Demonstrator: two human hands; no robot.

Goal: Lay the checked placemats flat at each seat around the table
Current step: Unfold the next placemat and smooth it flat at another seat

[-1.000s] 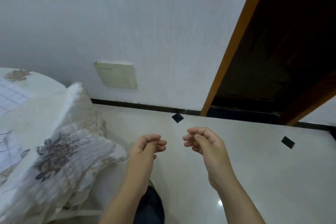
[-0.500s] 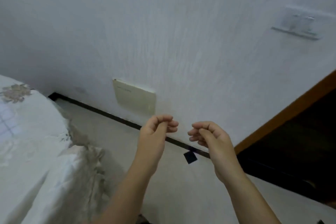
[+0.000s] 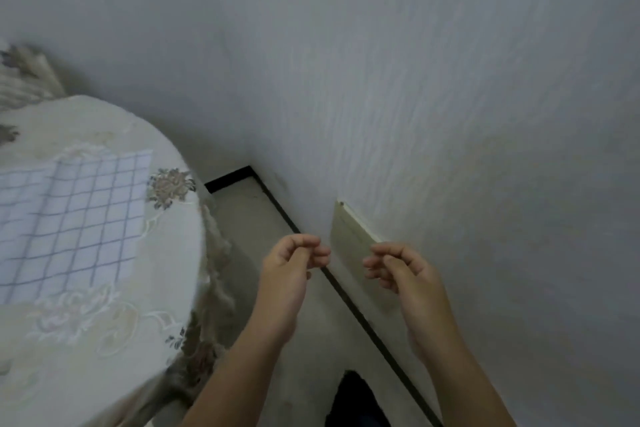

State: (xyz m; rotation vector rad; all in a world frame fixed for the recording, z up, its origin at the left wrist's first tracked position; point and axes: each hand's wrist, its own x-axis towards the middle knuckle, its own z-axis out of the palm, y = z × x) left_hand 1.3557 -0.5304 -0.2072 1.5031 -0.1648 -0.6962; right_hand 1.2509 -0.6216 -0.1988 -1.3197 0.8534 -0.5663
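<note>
A white placemat with a blue check (image 3: 72,218) lies flat on the round table (image 3: 104,340), which is covered by a cream embroidered cloth, at the left. Its left part runs out of frame. My left hand (image 3: 291,270) and my right hand (image 3: 405,274) are raised side by side to the right of the table, over the floor near the wall. Both have their fingers curled in toward the thumb and hold nothing. No other placemat is in sight.
A white textured wall fills the right and top, close to my hands, with a cream panel (image 3: 349,239) low on it and a black baseboard (image 3: 363,315) below. A narrow strip of pale floor runs between table and wall. A dark shape (image 3: 356,402) sits at the bottom.
The view has swung left: the doorway and floor markers have gone out of frame and the tabletop with the checked placemat has come in. My hands keep the same curled pose.
</note>
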